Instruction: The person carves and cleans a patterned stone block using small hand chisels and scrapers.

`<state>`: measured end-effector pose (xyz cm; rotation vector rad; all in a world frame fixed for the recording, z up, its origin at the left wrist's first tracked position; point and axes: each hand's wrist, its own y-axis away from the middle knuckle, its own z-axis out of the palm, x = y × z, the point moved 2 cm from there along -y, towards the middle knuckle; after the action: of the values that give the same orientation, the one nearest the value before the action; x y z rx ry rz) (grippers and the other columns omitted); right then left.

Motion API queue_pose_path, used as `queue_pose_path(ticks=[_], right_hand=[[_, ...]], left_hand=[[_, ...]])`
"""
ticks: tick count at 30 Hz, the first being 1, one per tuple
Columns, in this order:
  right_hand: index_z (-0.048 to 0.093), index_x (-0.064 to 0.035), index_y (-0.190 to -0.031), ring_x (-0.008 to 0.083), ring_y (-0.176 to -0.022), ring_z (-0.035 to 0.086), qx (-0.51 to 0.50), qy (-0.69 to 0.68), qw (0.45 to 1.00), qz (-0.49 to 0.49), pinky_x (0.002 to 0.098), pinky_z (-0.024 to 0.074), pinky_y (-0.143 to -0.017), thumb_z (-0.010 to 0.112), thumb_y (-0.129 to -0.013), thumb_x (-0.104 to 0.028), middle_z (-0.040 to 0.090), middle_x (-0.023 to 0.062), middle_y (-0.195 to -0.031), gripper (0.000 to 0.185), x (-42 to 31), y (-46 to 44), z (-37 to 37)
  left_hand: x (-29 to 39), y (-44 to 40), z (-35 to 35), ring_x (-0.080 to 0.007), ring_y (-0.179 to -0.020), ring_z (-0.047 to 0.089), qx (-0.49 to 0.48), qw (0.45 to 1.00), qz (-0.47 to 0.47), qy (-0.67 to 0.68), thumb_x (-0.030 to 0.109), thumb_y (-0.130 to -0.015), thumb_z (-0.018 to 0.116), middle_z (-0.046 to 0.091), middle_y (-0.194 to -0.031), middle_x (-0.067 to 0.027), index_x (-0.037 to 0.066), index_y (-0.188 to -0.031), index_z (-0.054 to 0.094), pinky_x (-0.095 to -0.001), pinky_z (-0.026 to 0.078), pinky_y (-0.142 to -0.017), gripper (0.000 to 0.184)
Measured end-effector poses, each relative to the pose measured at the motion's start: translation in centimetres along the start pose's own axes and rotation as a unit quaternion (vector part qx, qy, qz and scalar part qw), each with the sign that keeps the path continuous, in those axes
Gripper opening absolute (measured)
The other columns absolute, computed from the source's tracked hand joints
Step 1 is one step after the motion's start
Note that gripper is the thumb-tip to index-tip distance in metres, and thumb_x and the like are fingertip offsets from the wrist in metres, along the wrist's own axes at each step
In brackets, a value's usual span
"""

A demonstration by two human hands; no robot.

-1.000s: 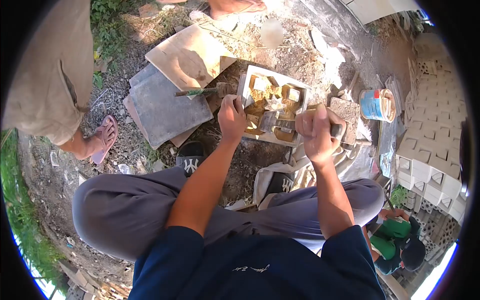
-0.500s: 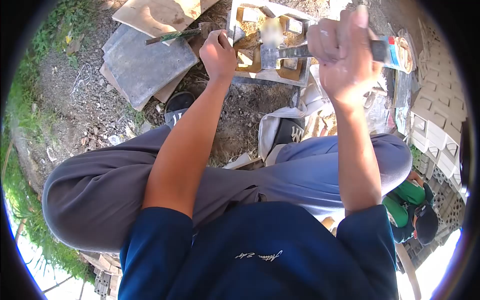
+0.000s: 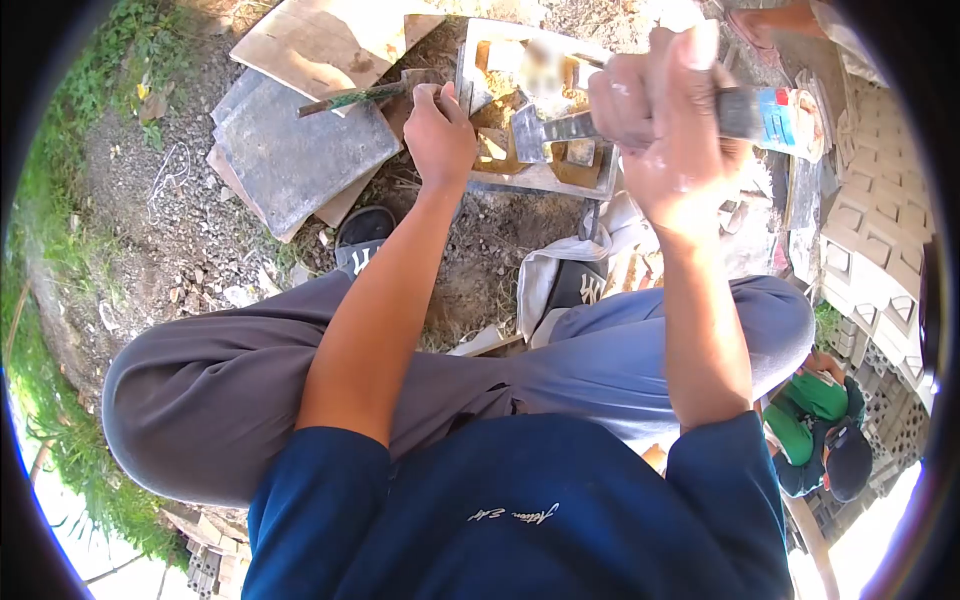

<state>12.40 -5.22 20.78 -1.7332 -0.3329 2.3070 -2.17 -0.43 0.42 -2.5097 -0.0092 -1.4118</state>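
My right hand point(image 3: 665, 125) is wrapped around the dark handle of a scraper-like tool with a flat metal blade point(image 3: 528, 133). Its blade reaches into a shallow pale frame point(image 3: 535, 180) containing several block shapes and yellowish sandy material. At the frame's left edge, my left hand point(image 3: 440, 135) is closed on a narrow bar with green marks point(image 3: 352, 97), which sticks out to the left. The bar's other end is partly hidden by my fingers. A blurred pale patch covers the frame's upper middle.
Flat boards point(image 3: 305, 130) lie stacked on the gravel at left. A white sack point(image 3: 540, 270) lies by my shoe, and a labelled blue-and-white container point(image 3: 790, 122) is at right. Moulded blocks point(image 3: 870, 210) stand farther right. A person in green point(image 3: 815, 400) and another person's foot point(image 3: 755, 32) are visible.
The view has shifted slightly, so the frame and boards sit lower. My right hand and the tool have moved a little left. Another person's foot has appeared at the upper right.
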Motion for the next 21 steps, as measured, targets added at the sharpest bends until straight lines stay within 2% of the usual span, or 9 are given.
queue_pose_path(ticks=[3, 5, 6, 8, 10, 14, 17, 18, 21], right_hand=[[0.037, -0.0117, -0.066, 0.0071, -0.044, 0.023, 0.026, 0.067, 0.997, 0.016, 0.0280, 0.0177, -0.044, 0.041, -0.109, -0.031, 0.030, -0.0033, -0.051, 0.047, 1.8, 0.2, 1.1], [0.036, -0.0120, -0.066, 0.0067, -0.045, 0.022, 0.062, 0.194, 0.978, 0.039, 0.0280, 0.0174, -0.045, 0.039, -0.109, -0.032, 0.027, -0.0041, -0.052, 0.047, 1.5, -0.2, 1.7], [0.036, -0.0120, -0.066, 0.0067, -0.045, 0.022, 0.063, 0.192, 0.979, 0.038, 0.0280, 0.0174, -0.045, 0.039, -0.109, -0.032, 0.027, -0.0041, -0.052, 0.047, 0.2, -0.6, 2.0], [0.059, -0.0021, -0.070, 0.0024, -0.048, 0.031, 0.075, 0.050, 0.996, 0.016, 0.0242, 0.0210, -0.043, 0.054, -0.103, -0.017, 0.040, -0.0061, -0.053, 0.036, -1.2, -0.6, 1.8], [0.041, -0.0088, -0.069, 0.0064, -0.044, 0.025, 0.059, 0.192, 0.979, 0.011, 0.0279, 0.0196, -0.043, 0.041, -0.108, -0.022, 0.029, -0.0039, -0.051, 0.042, 1.4, -0.1, 1.3], [0.040, -0.0092, -0.068, 0.0068, -0.043, 0.026, 0.112, 0.224, 0.968, 0.007, 0.0287, 0.0212, -0.043, 0.042, -0.108, -0.024, 0.032, -0.0025, -0.052, 0.042, 1.0, 0.3, 2.2], [0.037, -0.0105, -0.068, 0.0084, -0.045, 0.029, 0.067, 0.154, 0.986, -0.007, 0.0290, 0.0221, -0.044, 0.045, -0.108, -0.024, 0.034, -0.0021, -0.053, 0.043, 1.4, 0.9, 0.9], [0.038, -0.0104, -0.069, 0.0090, -0.046, 0.028, 0.127, 0.160, 0.979, 0.019, 0.0294, 0.0218, -0.044, 0.044, -0.108, -0.026, 0.034, -0.0023, -0.053, 0.043, 3.1, 0.8, 1.3], [0.037, -0.0105, -0.068, 0.0089, -0.046, 0.028, 0.123, 0.250, 0.960, -0.023, 0.0300, 0.0212, -0.045, 0.044, -0.108, -0.028, 0.034, -0.0025, -0.053, 0.044, 1.9, 0.7, 1.1]], left_hand=[[0.0, 0.1, -0.1, -0.0441, -0.068, 0.065, -0.040, 0.997, -0.060, -0.004, 0.015, -0.099, 0.054, 0.066, -0.074, -0.0252, -0.002, -0.092, 0.057, -0.0493, 0.049, -0.060, 0.018], [0.2, -0.3, -0.1, -0.0442, -0.070, 0.065, -0.032, 0.998, -0.046, 0.003, 0.015, -0.099, 0.054, 0.066, -0.075, -0.0252, -0.001, -0.094, 0.057, -0.0496, 0.049, -0.060, 0.018], [-0.1, -0.1, 0.1, -0.0443, -0.071, 0.065, -0.035, 0.999, -0.036, 0.005, 0.016, -0.099, 0.054, 0.067, -0.077, -0.0253, -0.001, -0.095, 0.057, -0.0498, 0.050, -0.061, 0.018], [-0.7, 0.6, -0.2, -0.0440, -0.073, 0.066, -0.018, 0.999, -0.028, -0.015, 0.016, -0.099, 0.054, 0.067, -0.078, -0.0253, -0.001, -0.095, 0.057, -0.0497, 0.050, -0.062, 0.017], [-0.3, -0.1, 0.1, -0.0442, -0.073, 0.066, -0.046, 0.997, -0.055, -0.017, 0.015, -0.099, 0.054, 0.067, -0.078, -0.0252, -0.001, -0.095, 0.057, -0.0495, 0.051, -0.062, 0.016], [-0.9, -0.1, 0.6, -0.0451, -0.072, 0.065, -0.008, 1.000, -0.002, 0.000, 0.014, -0.099, 0.054, 0.066, -0.078, -0.0258, 0.000, -0.096, 0.056, -0.0506, 0.050, -0.061, 0.014], [-0.4, 0.2, -0.1, -0.0444, -0.074, 0.065, -0.034, 0.999, -0.017, -0.021, 0.011, -0.099, 0.052, 0.067, -0.080, -0.0255, 0.000, -0.098, 0.056, -0.0504, 0.050, -0.062, 0.012], [-0.4, 0.0, 0.1, -0.0445, -0.074, 0.065, -0.041, 0.999, -0.021, -0.018, 0.010, -0.099, 0.052, 0.067, -0.080, -0.0253, 0.000, -0.099, 0.056, -0.0503, 0.051, -0.062, 0.011], [-0.5, -0.1, 0.3, -0.0445, -0.075, 0.065, -0.029, 0.999, 0.004, -0.018, 0.010, -0.099, 0.051, 0.068, -0.082, -0.0247, 0.000, -0.099, 0.056, -0.0501, 0.050, -0.062, 0.011]])
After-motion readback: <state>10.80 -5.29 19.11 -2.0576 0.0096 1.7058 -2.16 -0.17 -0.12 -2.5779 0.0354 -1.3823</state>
